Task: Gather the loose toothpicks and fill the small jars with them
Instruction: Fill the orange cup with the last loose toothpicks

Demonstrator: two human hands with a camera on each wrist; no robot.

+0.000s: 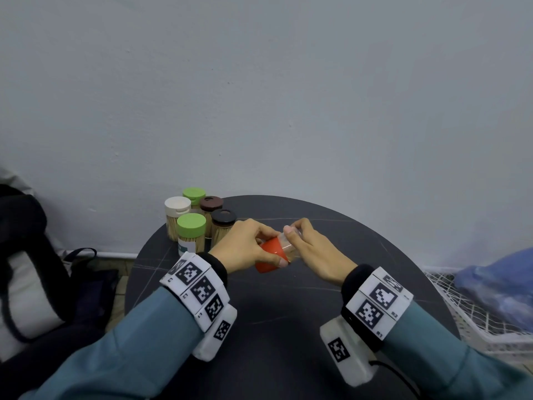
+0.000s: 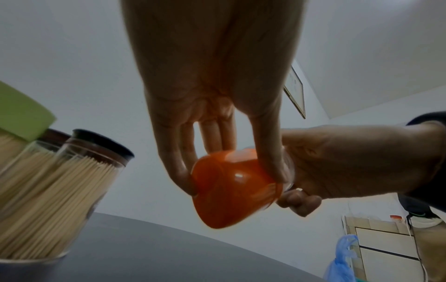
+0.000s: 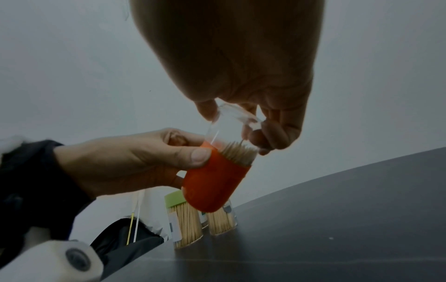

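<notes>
Two hands meet above the round dark table (image 1: pixel 288 313), holding one small jar between them. The left hand (image 1: pixel 245 249) grips the orange cap (image 1: pixel 269 256), thumb on its near side and fingers curled round the far side. The right hand (image 1: pixel 314 255) pinches the clear body (image 3: pixel 231 126) of the jar near its closed end, with thumb and fingertips wrapped around it. The jar is tilted, cap end lower and toward the left. In the right wrist view, toothpicks (image 3: pixel 237 153) stand bunched inside the orange cap, their tips poking up into the clear body.

Five filled jars (image 1: pixel 199 217) stand close together at the table's far left edge: two with green lids, two with dark brown lids, one with a white lid. A dark bag (image 1: pixel 26 255) lies left of the table, and a white wire basket (image 1: pixel 473 319) with blue plastic sits to the right.
</notes>
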